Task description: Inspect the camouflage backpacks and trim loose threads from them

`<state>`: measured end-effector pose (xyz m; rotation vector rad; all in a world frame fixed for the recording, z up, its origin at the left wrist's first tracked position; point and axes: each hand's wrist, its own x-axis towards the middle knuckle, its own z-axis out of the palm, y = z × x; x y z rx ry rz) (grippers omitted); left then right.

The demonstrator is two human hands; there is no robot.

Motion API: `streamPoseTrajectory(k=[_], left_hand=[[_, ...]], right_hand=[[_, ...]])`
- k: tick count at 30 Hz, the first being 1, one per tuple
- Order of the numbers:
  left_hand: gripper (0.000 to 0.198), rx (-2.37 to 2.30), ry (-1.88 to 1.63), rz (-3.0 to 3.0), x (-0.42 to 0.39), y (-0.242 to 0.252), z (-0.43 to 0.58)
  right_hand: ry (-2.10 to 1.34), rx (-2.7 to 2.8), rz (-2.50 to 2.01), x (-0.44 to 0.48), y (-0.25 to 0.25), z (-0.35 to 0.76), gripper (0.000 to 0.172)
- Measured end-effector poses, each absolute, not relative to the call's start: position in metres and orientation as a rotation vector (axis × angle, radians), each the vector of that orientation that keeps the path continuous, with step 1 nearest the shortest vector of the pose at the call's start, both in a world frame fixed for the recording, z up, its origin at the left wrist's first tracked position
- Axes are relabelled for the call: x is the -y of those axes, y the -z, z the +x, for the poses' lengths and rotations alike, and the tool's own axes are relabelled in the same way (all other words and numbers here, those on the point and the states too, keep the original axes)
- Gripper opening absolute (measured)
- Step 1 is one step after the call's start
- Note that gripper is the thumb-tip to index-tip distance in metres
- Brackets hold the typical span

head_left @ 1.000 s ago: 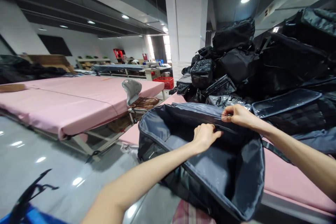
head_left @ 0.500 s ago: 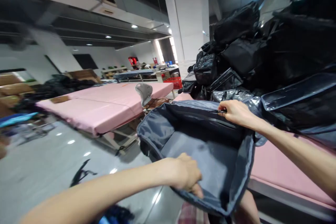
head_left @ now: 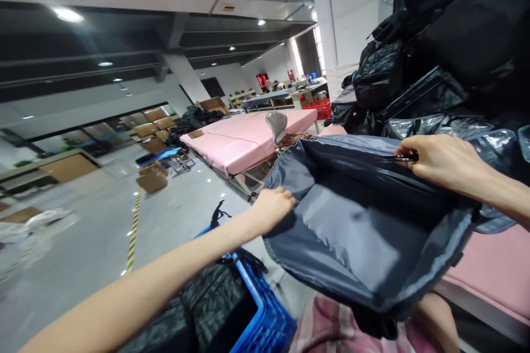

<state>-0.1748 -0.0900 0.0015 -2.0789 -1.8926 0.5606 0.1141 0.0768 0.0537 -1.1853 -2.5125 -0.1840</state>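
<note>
An unzipped dark bag (head_left: 351, 231) with a grey-blue lining lies tilted over my lap, its mouth turned toward me. My left hand (head_left: 275, 208) is closed on the bag's left rim. At the far rim, my right hand (head_left: 443, 162) holds a small black tool with a thin metal tip, apparently thread snips (head_left: 406, 158). Its fingers are close to the bag's far edge; whether they also pinch the fabric, I cannot tell.
Below left stands a blue plastic basket (head_left: 265, 314) with dark bags (head_left: 207, 298) in it. Black bags (head_left: 414, 77) are heaped at the right, beside a pink-covered table (head_left: 492, 265). Another pink table (head_left: 244, 140) and a grey chair back (head_left: 276, 124) stand farther off.
My left hand has come out of the bag's interior to its left rim. The view has swung left, bringing the blue basket into sight. My right hand keeps the snips.
</note>
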Motion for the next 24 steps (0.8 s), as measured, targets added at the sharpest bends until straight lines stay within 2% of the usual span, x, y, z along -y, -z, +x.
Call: streamPoseTrajectory(k=[5,12,16,19,22,24], left_hand=[[0.014,1.806,-0.594,-2.000,0.050,0.005,-0.206],[0.017,1.806,-0.487,-1.993,0.047,0.016,-0.212],[0.014,1.770,-0.528,-2.434,0.054,0.039,-0.180],[0.021,1.454,-0.379,-3.001,0.063,0.071,-0.148],[0.035,0.789,-0.150,-3.487,0.058,0.111,-0.128],[0.039,0.481,-0.106,-3.611,0.038,0.133,-0.126]], right_hand=[[0.219,2.484,-1.120,-0.074,-0.042,0.117,0.025],[0.173,2.480,-1.123,-0.060,-0.042,0.123,0.027],[0.242,2.505,-1.096,-0.054,-0.042,0.125,0.028],[0.264,2.476,-1.085,-0.052,-0.040,0.124,0.026],[0.226,2.478,-1.072,-0.049,-0.038,0.123,0.027],[0.195,2.487,-1.060,-0.047,-0.038,0.122,0.028]])
